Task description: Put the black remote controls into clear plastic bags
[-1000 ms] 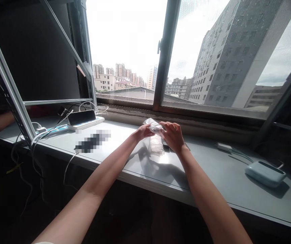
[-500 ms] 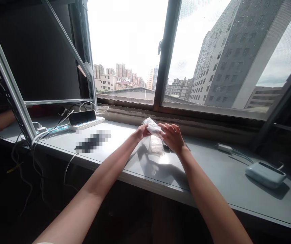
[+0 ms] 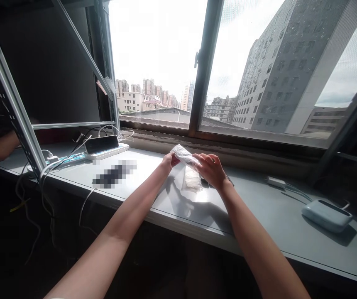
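Your left hand (image 3: 168,159) and right hand (image 3: 211,169) both pinch the clear plastic bag (image 3: 187,160), now pulled flatter, at twelve o'clock.

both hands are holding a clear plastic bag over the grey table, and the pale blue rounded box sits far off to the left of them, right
Not quite. The head view shows the left hand and right hand holding the clear plastic bag over the grey table, but the pale blue rounded box sits far off to their right.
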A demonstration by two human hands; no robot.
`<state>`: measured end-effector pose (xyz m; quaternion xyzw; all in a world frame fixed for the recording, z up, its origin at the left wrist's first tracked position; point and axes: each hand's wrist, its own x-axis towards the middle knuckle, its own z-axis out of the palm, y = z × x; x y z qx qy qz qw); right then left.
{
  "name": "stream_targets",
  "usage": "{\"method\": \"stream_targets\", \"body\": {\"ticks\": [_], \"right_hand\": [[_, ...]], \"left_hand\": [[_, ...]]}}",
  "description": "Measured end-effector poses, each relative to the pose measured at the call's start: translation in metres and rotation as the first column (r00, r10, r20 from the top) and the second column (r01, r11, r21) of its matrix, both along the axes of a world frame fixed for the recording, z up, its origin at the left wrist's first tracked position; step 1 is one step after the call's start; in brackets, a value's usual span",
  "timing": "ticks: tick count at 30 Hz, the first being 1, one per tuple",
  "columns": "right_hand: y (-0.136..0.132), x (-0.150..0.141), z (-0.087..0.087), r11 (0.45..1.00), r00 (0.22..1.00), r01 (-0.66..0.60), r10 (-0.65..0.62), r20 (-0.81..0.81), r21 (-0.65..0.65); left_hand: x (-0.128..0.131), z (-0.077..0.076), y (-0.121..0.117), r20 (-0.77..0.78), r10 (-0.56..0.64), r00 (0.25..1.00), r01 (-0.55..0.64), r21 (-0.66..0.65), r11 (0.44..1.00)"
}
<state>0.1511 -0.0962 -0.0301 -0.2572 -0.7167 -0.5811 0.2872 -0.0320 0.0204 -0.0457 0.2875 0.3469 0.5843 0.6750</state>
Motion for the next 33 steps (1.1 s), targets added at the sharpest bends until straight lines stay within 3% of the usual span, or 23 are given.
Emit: {"method": "stream_targets", "body": {"ticks": [6,11,15,18,21,23,33], "right_hand": [[-0.004,-0.001,0.004,0.999,0.998,-0.015,0.017,-0.053,0.051],[-0.003,-0.002,0.000,0.998,0.991,0.006,-0.015,-0.136,-0.069],[-0.001,-0.004,-0.001,0.985,0.963,-0.050,0.004,-0.268,-0.165],[-0.001,-0.003,0.002,0.972,0.936,-0.143,0.072,-0.344,-0.185],[-0.002,0.000,0.004,0.963,0.915,-0.209,0.132,-0.380,-0.169],[-0.003,0.001,0.004,0.954,0.910,-0.247,0.168,-0.379,-0.169],[0.000,-0.005,0.001,0.914,0.946,-0.264,0.184,-0.265,-0.308]], "left_hand": [[-0.010,0.004,-0.001,0.086,0.133,0.987,-0.128,-0.062,0.990],[-0.018,0.008,-0.001,0.217,0.203,0.955,-0.193,-0.070,0.979],[-0.014,0.018,-0.007,0.311,0.147,0.939,-0.157,0.009,0.987],[-0.003,0.026,-0.018,0.389,-0.004,0.921,-0.067,0.169,0.983],[0.006,0.029,-0.029,0.337,-0.198,0.920,0.082,0.329,0.941],[0.009,0.028,-0.033,0.260,-0.260,0.930,0.159,0.353,0.922],[0.005,0.022,-0.016,0.268,-0.121,0.956,0.052,0.250,0.967]]}}
